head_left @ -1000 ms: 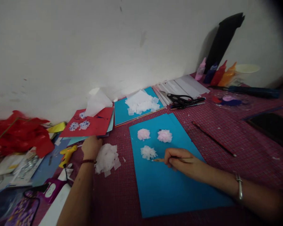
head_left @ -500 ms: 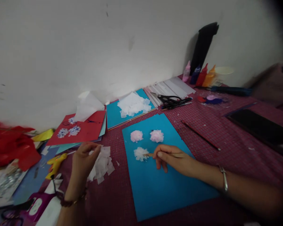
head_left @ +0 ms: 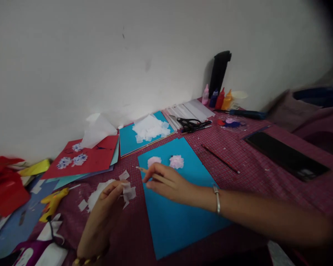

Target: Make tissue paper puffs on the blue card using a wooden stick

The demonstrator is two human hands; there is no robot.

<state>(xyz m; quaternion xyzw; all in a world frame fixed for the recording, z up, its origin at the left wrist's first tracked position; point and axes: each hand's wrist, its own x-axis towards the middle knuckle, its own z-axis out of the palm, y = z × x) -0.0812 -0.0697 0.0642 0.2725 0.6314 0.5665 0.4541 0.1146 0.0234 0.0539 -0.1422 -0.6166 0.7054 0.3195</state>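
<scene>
My left hand [head_left: 105, 210] is raised over the table with its fingers pinched on small white tissue squares [head_left: 128, 191]. My right hand [head_left: 166, 181] reaches left across the blue card sheet [head_left: 180, 221] and grips a thin wooden stick [head_left: 141, 169], whose tip points toward the tissue squares. Two pale pink tissue pompoms [head_left: 177, 162] lie on the blue sheet just beyond my right hand. A loose heap of white tissue pieces [head_left: 96, 194] lies on the red checked cloth under my left hand.
A yellow glue gun [head_left: 53, 201] lies at the left. Red card with blue-white flowers [head_left: 80, 160], another blue sheet with white tissue [head_left: 149, 128], black scissors [head_left: 191, 123], a thin brush [head_left: 220, 159], paint bottles [head_left: 218, 99] and a black tablet [head_left: 285, 156] surround the work.
My left hand lifted tissue squares off the heap. My right hand moved left with the stick, away from the white pompom toward the squares. The view swung to the right.
</scene>
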